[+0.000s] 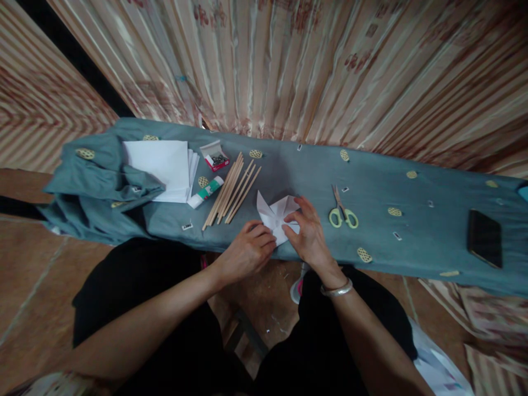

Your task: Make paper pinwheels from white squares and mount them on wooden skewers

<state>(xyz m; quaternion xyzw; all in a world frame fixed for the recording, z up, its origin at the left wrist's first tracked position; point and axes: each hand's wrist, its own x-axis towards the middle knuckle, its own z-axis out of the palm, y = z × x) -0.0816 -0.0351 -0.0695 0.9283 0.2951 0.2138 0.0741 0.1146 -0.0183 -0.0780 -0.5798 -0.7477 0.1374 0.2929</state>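
A white paper pinwheel (277, 213) with folded blades lies at the front edge of the cloth-covered table. My left hand (253, 245) is closed at its lower left edge, with the fingertips on the paper. My right hand (307, 228) bends over its right side, thumb and index finger pinching a blade near the centre. Left of the pinwheel lies a bundle of several thin wooden sticks (231, 190). Scissors (341, 212) with green handles rest, blades apart, to the right of my right hand.
A stack of white paper (163, 168) lies at the left, partly under bunched cloth (94, 170). Nearby are a glue stick (205, 192) and an open box of small metal pins (215, 157). A dark phone (484, 237) lies far right. Striped curtains (268, 66) hang behind the table.
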